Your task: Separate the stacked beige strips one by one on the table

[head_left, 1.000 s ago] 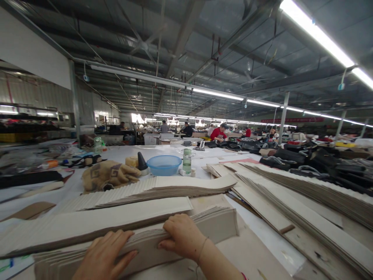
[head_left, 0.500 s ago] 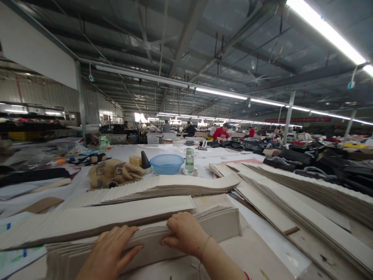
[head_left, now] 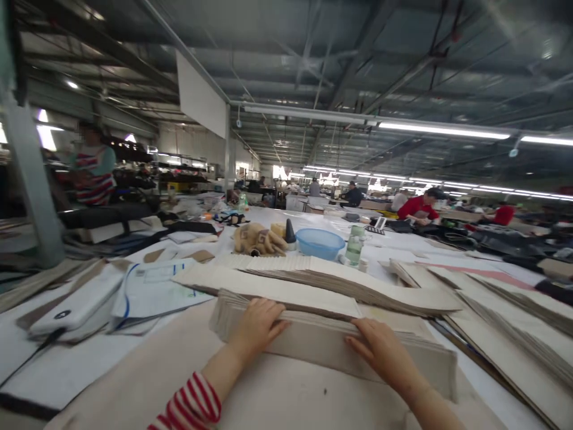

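Card stack (head_left: 317, 343), lower centre | probably bendy; support both ends | left hand (head_left: 258, 323), right hand (head_left: 378, 345): fingers half-curled, gripping top edge

Behind the front stack (head_left: 313, 343) lies another stack (head_left: 268, 289), then a basin (head_left: 320, 245) left of a bottle (head_left: 354, 249).

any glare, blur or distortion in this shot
Head view: the ceiling tube light burns out to white; the person at left looks dim and blurred. Head view again: the left-edge pillar leans, probably wide-angle distortion; the left hand and right hand read clearly, the stacked strips slightly soft.
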Demonstrator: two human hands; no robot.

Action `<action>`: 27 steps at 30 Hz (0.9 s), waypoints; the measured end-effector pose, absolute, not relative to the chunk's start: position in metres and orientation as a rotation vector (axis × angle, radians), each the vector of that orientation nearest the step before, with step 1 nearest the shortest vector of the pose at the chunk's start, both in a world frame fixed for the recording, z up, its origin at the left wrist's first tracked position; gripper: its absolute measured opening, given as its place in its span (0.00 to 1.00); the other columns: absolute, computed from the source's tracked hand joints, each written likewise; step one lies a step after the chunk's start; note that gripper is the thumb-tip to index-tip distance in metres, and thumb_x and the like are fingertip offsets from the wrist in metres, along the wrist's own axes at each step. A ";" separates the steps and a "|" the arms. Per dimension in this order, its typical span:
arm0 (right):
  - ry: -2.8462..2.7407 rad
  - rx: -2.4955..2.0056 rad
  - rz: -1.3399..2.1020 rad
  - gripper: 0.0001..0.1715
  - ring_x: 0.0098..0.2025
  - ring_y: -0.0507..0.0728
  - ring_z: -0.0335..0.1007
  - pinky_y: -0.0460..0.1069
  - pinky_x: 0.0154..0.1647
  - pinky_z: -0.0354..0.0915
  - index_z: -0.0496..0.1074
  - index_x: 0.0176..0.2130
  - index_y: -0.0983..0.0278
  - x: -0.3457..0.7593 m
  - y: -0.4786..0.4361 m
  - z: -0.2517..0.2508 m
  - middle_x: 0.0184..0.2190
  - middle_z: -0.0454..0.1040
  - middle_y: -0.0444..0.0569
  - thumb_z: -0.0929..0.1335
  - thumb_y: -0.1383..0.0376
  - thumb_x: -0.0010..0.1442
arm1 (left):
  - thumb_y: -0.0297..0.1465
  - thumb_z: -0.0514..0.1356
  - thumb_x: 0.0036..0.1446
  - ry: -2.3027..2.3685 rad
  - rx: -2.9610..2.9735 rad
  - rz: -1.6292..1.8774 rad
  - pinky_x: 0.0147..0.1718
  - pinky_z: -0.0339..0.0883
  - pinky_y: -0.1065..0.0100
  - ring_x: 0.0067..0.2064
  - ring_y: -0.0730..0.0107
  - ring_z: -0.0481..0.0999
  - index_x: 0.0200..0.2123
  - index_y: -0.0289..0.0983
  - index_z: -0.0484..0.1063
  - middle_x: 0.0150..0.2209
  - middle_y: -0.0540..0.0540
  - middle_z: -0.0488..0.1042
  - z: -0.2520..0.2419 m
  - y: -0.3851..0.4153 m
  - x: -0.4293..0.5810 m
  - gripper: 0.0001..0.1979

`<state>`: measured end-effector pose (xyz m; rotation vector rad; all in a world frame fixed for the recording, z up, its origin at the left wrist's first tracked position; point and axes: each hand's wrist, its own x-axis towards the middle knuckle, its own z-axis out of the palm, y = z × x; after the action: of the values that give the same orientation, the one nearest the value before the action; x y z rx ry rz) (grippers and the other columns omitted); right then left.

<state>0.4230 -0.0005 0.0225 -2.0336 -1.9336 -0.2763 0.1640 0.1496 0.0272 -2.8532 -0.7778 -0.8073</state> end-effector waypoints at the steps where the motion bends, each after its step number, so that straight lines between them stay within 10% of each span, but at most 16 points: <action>1: -1.912 -2.043 -0.296 0.17 0.40 0.61 0.67 0.54 0.42 0.59 0.68 0.40 0.62 0.433 -0.003 0.018 0.37 0.73 0.53 0.60 0.54 0.59 | 0.42 0.47 0.59 -0.807 -2.840 -0.789 0.40 0.54 0.63 0.40 0.65 0.66 0.39 0.38 0.67 0.35 0.46 0.70 0.026 0.153 0.163 0.16; 12: -1.845 -2.090 -0.209 0.27 0.46 0.62 0.67 0.54 0.48 0.60 0.70 0.41 0.62 0.474 0.012 0.017 0.44 0.72 0.53 0.58 0.46 0.56 | 0.44 0.42 0.60 -0.963 -2.757 -0.567 0.33 0.58 0.65 0.34 0.63 0.72 0.28 0.35 0.71 0.29 0.43 0.74 0.036 0.194 0.169 0.24; 27: -1.837 -2.177 -0.038 0.31 0.44 0.63 0.68 0.55 0.45 0.59 0.71 0.40 0.61 0.482 0.096 0.052 0.41 0.73 0.52 0.55 0.43 0.55 | 0.40 0.51 0.58 -1.141 -2.781 -0.321 0.40 0.65 0.58 0.39 0.67 0.71 0.41 0.33 0.67 0.39 0.45 0.71 0.062 0.286 0.194 0.16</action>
<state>0.4816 0.0964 0.0518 -2.1768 -1.8370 -0.0384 0.1944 0.2857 0.0619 -2.7811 -1.1409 -0.3208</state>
